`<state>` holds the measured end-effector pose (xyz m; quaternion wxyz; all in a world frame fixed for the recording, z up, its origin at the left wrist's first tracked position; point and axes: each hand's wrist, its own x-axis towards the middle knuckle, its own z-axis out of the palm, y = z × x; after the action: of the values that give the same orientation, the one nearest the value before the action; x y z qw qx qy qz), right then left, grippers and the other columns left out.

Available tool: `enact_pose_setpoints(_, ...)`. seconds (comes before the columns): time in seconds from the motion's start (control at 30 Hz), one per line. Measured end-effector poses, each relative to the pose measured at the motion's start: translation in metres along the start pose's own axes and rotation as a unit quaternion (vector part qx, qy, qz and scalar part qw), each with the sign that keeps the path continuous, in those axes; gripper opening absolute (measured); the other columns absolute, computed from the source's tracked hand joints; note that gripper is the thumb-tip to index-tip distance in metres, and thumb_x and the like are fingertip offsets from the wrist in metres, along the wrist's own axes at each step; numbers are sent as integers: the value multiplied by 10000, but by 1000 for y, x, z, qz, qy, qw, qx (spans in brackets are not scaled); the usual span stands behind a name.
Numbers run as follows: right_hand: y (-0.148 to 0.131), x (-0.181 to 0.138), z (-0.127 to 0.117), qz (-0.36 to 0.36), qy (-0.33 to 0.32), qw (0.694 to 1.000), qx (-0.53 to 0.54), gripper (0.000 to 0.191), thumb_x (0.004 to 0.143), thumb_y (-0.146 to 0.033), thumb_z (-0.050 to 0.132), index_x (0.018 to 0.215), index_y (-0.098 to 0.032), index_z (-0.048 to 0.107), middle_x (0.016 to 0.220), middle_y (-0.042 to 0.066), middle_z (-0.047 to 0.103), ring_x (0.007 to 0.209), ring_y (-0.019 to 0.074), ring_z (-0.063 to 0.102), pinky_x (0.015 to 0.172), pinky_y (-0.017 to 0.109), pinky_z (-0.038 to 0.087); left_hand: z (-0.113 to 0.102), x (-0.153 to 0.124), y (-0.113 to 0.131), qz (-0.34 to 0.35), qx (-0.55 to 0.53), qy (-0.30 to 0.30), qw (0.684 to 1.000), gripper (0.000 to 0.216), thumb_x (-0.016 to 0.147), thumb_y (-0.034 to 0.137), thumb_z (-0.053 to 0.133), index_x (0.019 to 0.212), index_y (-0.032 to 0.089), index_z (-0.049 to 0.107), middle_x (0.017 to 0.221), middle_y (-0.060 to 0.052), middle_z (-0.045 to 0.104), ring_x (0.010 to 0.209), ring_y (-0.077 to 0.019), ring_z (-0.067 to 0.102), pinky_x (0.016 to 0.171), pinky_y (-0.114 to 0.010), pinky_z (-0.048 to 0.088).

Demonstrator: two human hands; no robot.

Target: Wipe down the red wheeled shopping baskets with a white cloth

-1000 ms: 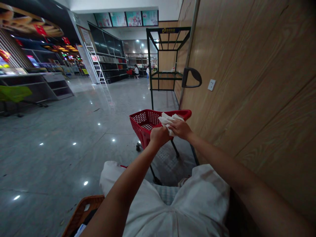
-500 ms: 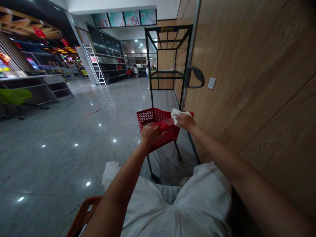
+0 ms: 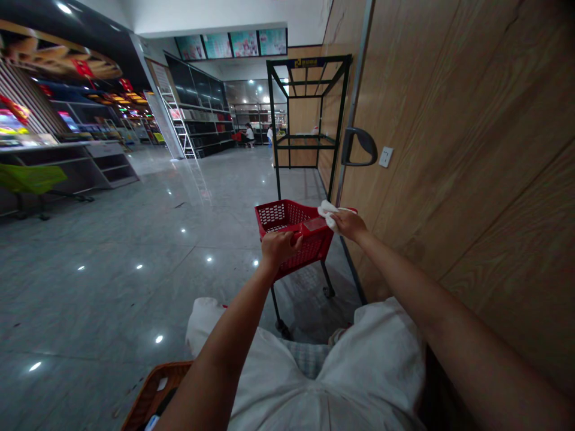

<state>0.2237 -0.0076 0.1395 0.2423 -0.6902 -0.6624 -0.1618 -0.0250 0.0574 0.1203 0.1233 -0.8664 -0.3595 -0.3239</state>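
In front of my knees stands a small red shopping cart [image 3: 294,211] with perforated plastic sides and dark legs on casters. My left hand [image 3: 279,246] is closed round the left part of its handle bar. My right hand [image 3: 349,224] grips a white cloth [image 3: 329,214], pressed on the handle's right end. Between the two hands a flat label panel [image 3: 313,224] shows on the handle. The fingertips of my right hand are partly hidden by the cloth.
A black metal rack [image 3: 309,143] stands behind the cart, beside the wood-panelled wall [image 3: 449,149] with a grey handle [image 3: 362,146]. An orange-brown basket [image 3: 150,395] is at my lower left. A green cart [image 3: 31,178] stands far left; a ladder [image 3: 182,129] leans by shelves. Two people are far back.
The view has shifted slightly, so everything sits a little lower and further right. My left hand stays on the handle, and the cloth has changed its folds under my right hand.
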Motion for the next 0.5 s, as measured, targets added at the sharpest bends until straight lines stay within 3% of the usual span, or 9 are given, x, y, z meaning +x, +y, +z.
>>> enact_pose_setpoints(0.1,-5,-4,2,28,26,999,-10,403,964,-329,325,1140,-187,658,1154,78,669,1100,224,581,977,364,408,3,1,8,-35,5,16,999,455,864,483,410,705,181,712,644,-98,686,603,-201,615,603,-301,367)
enact_pose_setpoints(0.27,-73,-8,19,-116,70,991,4,367,955,-369,370,1181,-252,636,1314,37,570,1226,227,478,1087,414,301,5,5,18,-39,-7,12,999,432,876,404,398,701,171,717,662,-103,691,614,-199,614,627,-309,362)
enact_pose_setpoints(0.33,-83,-9,22,-138,67,988,7,364,953,-368,377,1191,-258,629,1332,31,554,1254,230,450,1094,421,295,6,7,16,-26,-15,8,1000,432,881,388,391,701,170,718,665,-102,692,613,-192,612,622,-304,354)
enact_pose_setpoints(0.4,-72,-11,21,-141,57,988,9,374,956,-370,369,1234,-271,598,1346,24,542,1271,224,436,1098,413,297,6,7,12,-19,-22,7,1000,426,878,386,402,682,176,717,662,-97,692,607,-184,607,614,-298,346)
enact_pose_setpoints(0.5,-25,-14,15,-95,55,994,7,406,965,-370,320,1265,-263,572,1330,29,556,1265,218,450,1088,400,320,7,6,6,-18,-25,13,999,400,861,383,427,674,186,721,649,-89,689,598,-183,600,598,-295,339)
